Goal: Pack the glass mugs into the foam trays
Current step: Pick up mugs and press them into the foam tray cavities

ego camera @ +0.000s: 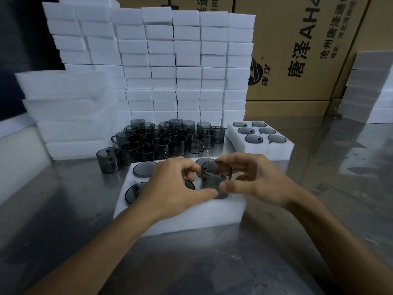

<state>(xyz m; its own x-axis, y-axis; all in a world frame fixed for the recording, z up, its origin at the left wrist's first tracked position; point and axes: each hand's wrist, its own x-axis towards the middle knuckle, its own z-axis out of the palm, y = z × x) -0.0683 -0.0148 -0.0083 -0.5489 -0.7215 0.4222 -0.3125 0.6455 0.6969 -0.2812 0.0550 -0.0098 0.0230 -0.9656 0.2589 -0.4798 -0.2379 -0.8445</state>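
A smoky grey glass mug (214, 182) stands upright, partly sunk in the front right hole of the near foam tray (182, 216). My right hand (255, 182) grips it, fingers over the rim and thumb on its side. My left hand (172, 186) pinches the mug's left side, thumb low near its base. Other mugs (144, 169) sit sunk in the tray's remaining holes, some hidden under my left hand. Several loose mugs (161, 139) are clustered behind the tray.
A second foam tray (257, 145), filled with several mugs, lies at the back right. Stacks of white foam blocks (170, 60) form a wall behind, with cardboard boxes (308, 50) to the right. One mug (109, 159) stands alone at the left on the steel table (63, 209).
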